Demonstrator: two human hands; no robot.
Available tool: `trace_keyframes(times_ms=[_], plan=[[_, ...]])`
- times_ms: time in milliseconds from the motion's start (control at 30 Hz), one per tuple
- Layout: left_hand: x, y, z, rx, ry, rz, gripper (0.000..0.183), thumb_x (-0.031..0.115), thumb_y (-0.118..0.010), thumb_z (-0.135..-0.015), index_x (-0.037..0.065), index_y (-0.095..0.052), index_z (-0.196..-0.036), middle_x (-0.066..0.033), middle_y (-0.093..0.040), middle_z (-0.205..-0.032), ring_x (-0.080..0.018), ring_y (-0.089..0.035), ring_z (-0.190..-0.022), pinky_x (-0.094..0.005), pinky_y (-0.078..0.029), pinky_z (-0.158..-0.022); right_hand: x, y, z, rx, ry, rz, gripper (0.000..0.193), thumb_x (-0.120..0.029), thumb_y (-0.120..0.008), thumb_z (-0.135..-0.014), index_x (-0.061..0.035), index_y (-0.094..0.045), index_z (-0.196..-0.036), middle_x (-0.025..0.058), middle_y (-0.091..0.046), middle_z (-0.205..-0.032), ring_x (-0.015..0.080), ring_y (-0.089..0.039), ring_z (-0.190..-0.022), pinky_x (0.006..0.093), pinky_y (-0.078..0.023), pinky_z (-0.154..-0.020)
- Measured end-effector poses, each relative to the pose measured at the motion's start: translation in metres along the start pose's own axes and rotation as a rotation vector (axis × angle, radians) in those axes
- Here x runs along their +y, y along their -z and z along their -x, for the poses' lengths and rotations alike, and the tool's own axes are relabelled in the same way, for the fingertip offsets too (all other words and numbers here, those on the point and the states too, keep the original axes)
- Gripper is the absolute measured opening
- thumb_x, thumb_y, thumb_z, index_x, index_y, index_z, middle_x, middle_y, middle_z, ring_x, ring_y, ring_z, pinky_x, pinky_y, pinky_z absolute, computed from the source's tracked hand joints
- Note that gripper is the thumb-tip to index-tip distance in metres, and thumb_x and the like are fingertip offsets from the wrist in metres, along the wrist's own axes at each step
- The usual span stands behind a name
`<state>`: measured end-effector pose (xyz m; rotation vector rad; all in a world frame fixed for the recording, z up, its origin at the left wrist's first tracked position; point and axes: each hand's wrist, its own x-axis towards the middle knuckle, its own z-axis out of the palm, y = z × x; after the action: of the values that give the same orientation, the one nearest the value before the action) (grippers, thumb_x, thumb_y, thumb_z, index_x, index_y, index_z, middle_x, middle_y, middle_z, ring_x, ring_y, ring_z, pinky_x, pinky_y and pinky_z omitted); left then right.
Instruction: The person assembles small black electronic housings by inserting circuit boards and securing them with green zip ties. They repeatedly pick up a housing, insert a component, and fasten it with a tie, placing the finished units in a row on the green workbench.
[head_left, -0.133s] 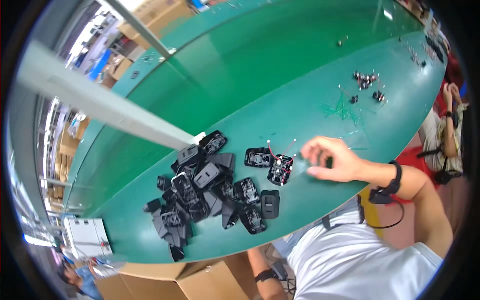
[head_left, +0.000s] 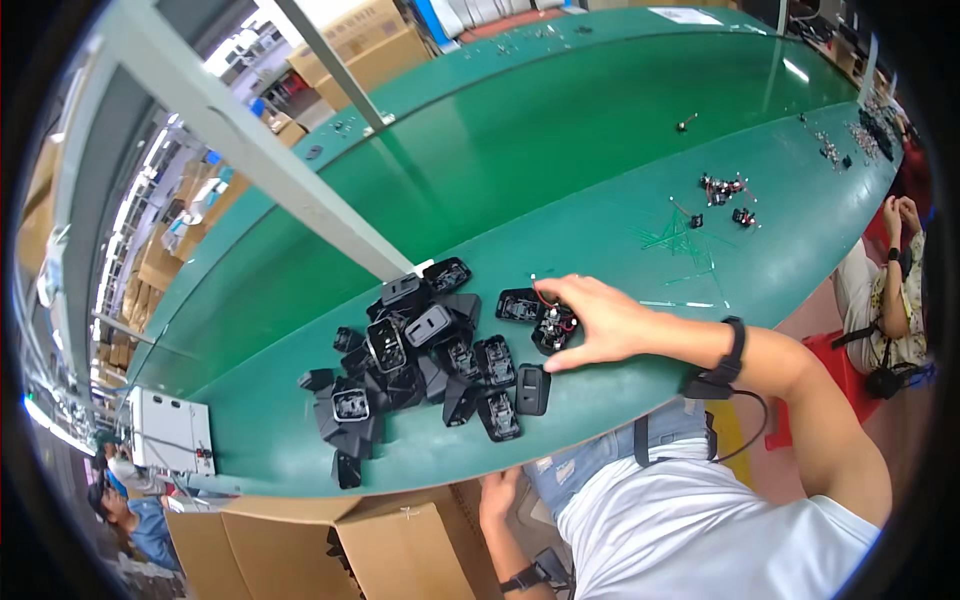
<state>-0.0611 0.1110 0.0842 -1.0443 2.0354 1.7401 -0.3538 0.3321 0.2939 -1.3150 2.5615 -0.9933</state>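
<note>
The right hand (head_left: 603, 322), thumb and fingers spread wide, brackets the wired black plastic housing (head_left: 554, 330) on the green workbench (head_left: 590, 230); contact cannot be discerned. The left hand (head_left: 497, 493), below the bench edge beside the cardboard box (head_left: 400, 555), is partly hidden, its grip indeterminable. Marks on the far white sheet (head_left: 685, 16) are illegibly small.

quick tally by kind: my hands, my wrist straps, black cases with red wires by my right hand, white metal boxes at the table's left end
Hands: 2, left hand and right hand
Wrist straps: 2
Wired case: 1
White box: 1
Total: 6
</note>
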Motion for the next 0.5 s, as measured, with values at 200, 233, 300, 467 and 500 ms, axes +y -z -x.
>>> trace_keyframes(times_ms=[200, 233, 300, 467, 500], plan=[[0.121, 0.005, 0.134, -0.303, -0.605, -0.04, 0.039, 0.015, -0.066, -0.094, -0.002, -0.062, -0.129, -0.0143, -0.069, -0.121, -0.0211, -0.066, -0.108, -0.033, -0.051, -0.095, -0.007, -0.02, -0.019, 0.048, 0.047, -0.145, 0.05, -0.037, -0.079, -0.076, -0.0096, -0.06, -0.113, 0.0116, -0.061, -0.109, 0.0338, -0.059, -0.105, 0.0447, -0.05, -0.09], [0.146, 0.008, 0.142, -0.3, -0.726, -0.074, 0.038, 0.012, -0.067, -0.092, -0.002, -0.063, -0.127, -0.0138, -0.07, -0.119, -0.0205, -0.067, -0.106, -0.0323, -0.052, -0.094, -0.003, -0.019, -0.019, 0.075, 0.085, -0.191, 0.045, -0.035, -0.078, -0.077, -0.0091, -0.061, -0.109, 0.0112, -0.061, -0.107, 0.0331, -0.06, -0.103, 0.0439, -0.051, -0.088], [0.193, 0.006, 0.15, -0.12, -0.89, -0.191, 0.034, 0.007, -0.071, -0.086, -0.002, -0.067, -0.118, -0.0133, -0.071, -0.113, -0.0202, -0.069, -0.097, -0.0311, -0.054, -0.088, -0.002, -0.012, -0.02, 0.105, 0.138, -0.217, 0.041, -0.032, -0.08, -0.077, -0.006, -0.062, -0.104, 0.0099, -0.061, -0.106, 0.0264, -0.062, -0.098, 0.0396, -0.051, -0.085], [0.306, -0.024, 0.089, 0.417, -1.124, -0.679, 0.081, 0.023, -0.087, -0.071, 0.003, -0.047, -0.14, -0.0211, -0.053, -0.136, -0.0382, -0.055, -0.123, -0.045, -0.047, -0.103, -0.008, -0.01, -0.023, 0.032, -0.273, -1.124, 0.042, -0.043, -0.066, -0.095, -0.0047, -0.06, -0.111, 0.0058, -0.064, -0.107, 0.018, -0.065, -0.094, 0.0354, -0.058, -0.081], [0.315, -0.03, 0.064, 0.394, -1.166, -0.721, 0.084, 0.027, -0.086, -0.072, 0.004, -0.046, -0.142, -0.0215, -0.052, -0.138, -0.0372, -0.054, -0.125, -0.0456, -0.047, -0.103, -0.01, -0.005, -0.022, -0.008, -0.384, -1.316, 0.046, -0.048, -0.063, -0.096, -0.005, -0.061, -0.112, 0.0056, -0.064, -0.105, 0.0185, -0.065, -0.092, 0.036, -0.058, -0.082]])
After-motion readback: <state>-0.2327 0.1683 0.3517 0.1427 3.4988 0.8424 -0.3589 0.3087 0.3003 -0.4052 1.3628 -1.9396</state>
